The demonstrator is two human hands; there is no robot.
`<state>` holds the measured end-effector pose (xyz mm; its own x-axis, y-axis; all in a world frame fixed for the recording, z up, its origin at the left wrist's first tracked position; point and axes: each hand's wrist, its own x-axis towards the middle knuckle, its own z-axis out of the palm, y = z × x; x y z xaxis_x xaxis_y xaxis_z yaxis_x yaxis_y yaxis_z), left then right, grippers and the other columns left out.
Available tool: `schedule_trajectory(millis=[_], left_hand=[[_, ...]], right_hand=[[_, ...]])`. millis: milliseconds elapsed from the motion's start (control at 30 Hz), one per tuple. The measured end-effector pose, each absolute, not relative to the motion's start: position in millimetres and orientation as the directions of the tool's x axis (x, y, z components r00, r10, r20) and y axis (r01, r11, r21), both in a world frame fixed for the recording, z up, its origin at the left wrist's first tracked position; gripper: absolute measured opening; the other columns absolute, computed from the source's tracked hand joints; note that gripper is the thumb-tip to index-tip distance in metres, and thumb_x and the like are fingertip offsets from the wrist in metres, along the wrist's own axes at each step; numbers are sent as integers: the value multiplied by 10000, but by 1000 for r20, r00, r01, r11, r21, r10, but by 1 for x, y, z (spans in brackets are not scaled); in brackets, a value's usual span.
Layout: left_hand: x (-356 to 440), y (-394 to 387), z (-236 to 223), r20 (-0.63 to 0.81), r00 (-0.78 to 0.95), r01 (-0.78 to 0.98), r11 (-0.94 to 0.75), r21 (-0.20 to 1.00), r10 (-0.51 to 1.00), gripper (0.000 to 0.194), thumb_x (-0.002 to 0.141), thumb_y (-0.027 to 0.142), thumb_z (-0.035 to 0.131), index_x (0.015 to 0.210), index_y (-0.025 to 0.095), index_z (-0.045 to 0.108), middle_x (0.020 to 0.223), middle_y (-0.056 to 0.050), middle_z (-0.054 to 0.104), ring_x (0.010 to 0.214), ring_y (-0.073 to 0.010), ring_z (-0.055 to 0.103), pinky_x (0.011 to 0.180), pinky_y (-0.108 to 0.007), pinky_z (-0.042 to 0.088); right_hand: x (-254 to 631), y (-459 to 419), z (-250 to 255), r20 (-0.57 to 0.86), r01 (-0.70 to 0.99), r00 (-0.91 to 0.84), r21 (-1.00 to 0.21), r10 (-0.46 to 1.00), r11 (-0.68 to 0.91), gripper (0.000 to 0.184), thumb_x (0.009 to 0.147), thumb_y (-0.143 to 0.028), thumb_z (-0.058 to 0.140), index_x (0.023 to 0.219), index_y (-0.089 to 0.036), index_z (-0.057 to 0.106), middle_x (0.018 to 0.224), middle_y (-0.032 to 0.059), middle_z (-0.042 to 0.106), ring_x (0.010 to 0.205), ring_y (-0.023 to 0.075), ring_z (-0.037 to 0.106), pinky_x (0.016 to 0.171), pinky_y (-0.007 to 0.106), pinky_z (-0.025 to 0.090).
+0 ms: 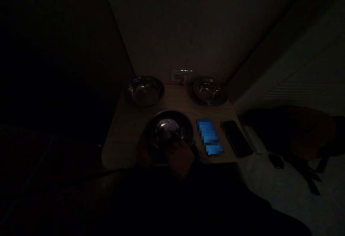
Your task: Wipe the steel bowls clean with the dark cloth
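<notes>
In dim light, a metal bowl [167, 122] sits at the near side of a small wooden table [118, 131], in front of 1 wide basin [145, 94] and beside a lit phone [210, 137]; the left hand [144, 153] is at its left side, the right hand [180, 158] at its near rim, fingers reaching inward. The step seems to be close handwork in the bowl; the next move calls for a steady rim; whether either hand grips anything, I cannot tell.

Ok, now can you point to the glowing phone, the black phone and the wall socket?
Glowing phone [210, 136]: head view, on its lit screen.
Black phone [238, 139]: head view, middle of its dark face.
Wall socket [177, 76]: head view, its switch.
</notes>
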<state>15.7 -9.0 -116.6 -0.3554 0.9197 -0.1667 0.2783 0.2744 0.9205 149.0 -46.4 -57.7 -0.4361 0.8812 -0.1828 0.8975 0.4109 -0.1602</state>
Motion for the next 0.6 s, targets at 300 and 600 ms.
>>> schedule_trajectory(millis=[300, 600], left_hand=[[16, -10, -116, -166, -356, 286, 276, 917, 920, 352, 870, 191, 314, 978, 114, 640, 969, -98, 679, 915, -221, 622, 868, -343, 463], [17, -11, -129, -107, -330, 229, 189, 955, 938, 397, 873, 309, 323, 1058, 117, 618, 1072, -111, 653, 1039, -241, 577, 962, -375, 409]], right_hand=[[156, -46, -61, -81, 819, -531, -303, 843, 487, 224, 853, -218, 470, 1023, -180, 610, 1072, 42, 670, 963, 219, 540, 824, 394, 345], [178, -47, -62, -139, 828, -553, -195, 821, 525, 261, 863, -177, 466, 1087, -167, 601, 1047, 85, 676, 1003, 228, 529, 845, 422, 349]])
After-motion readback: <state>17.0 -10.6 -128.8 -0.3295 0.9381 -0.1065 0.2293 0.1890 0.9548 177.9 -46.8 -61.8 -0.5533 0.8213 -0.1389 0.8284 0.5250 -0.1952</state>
